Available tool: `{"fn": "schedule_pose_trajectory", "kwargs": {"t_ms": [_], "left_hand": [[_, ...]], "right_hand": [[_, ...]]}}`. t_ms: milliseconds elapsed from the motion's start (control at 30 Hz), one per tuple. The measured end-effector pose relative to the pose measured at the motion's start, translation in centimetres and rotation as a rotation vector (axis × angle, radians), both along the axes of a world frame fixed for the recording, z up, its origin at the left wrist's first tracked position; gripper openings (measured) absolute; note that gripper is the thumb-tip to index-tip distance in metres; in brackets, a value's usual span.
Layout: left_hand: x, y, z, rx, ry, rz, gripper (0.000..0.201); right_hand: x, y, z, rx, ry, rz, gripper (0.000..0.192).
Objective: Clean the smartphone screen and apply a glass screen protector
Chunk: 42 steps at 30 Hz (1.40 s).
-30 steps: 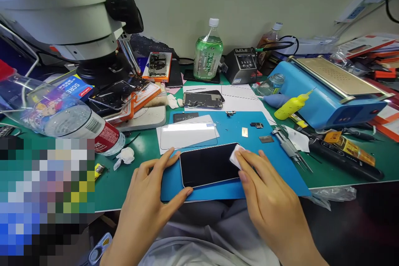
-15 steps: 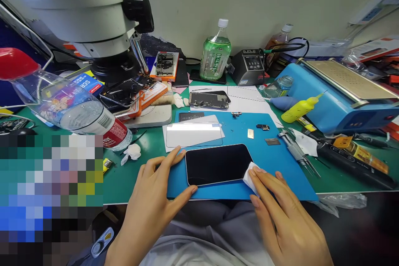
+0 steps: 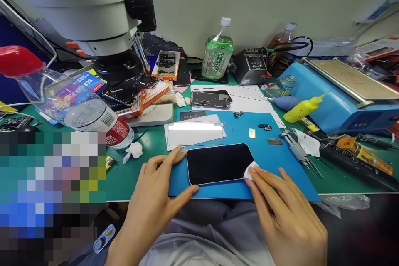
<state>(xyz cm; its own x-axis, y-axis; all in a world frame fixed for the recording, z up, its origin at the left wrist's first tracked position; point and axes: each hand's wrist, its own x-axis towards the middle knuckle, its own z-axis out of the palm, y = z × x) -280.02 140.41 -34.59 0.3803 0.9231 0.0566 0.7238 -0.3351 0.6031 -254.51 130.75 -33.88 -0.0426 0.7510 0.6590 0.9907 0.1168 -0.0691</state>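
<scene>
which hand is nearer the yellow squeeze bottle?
Right. The right hand sits at the phone's lower right corner, below-left of the yellow squeeze bottle; the left hand is at the phone's far left end.
</scene>
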Motion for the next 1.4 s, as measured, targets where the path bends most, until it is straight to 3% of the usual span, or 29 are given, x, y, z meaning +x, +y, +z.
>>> {"fn": "schedule_pose_trajectory", "kwargs": {"t_ms": [333, 500, 567, 633, 767, 933, 1133, 1267, 1400], "left_hand": [[0.1, 0.0, 0.1, 0.028, 0.013, 0.002, 0.083], [0.0, 0.0, -0.1, 0.035, 0.019, 0.014, 0.084], [0.0, 0.0, -0.1, 0.032, 0.021, 0.019, 0.083], [0.1, 0.0, -0.1, 0.037, 0.017, 0.018, 0.082], [0.2, -0.2, 0.2, 0.036, 0.016, 0.018, 0.082], [0.3, -0.3, 0.3, 0.025, 0.024, 0.037, 0.081], [0.3, -0.3, 0.1, 0.027, 0.032, 0.046, 0.079], [0.1, -0.3, -0.1, 0.047, 0.030, 0.038, 0.079], [0.1, -0.2, -0.1, 0.062, 0.033, 0.028, 0.078]], "right_hand": [[-3.5, 0.9, 0.3, 0.036, 0.095, 0.162, 0.026], [-1.5, -0.1, 1.2, -0.017, 0.091, 0.306, 0.022], [0.3, -1.1, 1.8, -0.005, 0.113, 0.259, 0.018], [1.7, -2.2, 2.3, 0.036, 0.120, 0.125, 0.019], [1.8, -3.0, 2.2, 0.076, 0.122, -0.013, 0.019], [0.6, -1.9, 1.0, 0.109, 0.099, -0.015, 0.029], [1.5, -0.8, 0.6, 0.130, 0.110, -0.085, 0.043], [1.6, 0.1, 0.3, 0.053, 0.072, -0.003, 0.035], [-0.1, 0.7, 0.2, 0.019, 0.091, 0.065, 0.033]]}}
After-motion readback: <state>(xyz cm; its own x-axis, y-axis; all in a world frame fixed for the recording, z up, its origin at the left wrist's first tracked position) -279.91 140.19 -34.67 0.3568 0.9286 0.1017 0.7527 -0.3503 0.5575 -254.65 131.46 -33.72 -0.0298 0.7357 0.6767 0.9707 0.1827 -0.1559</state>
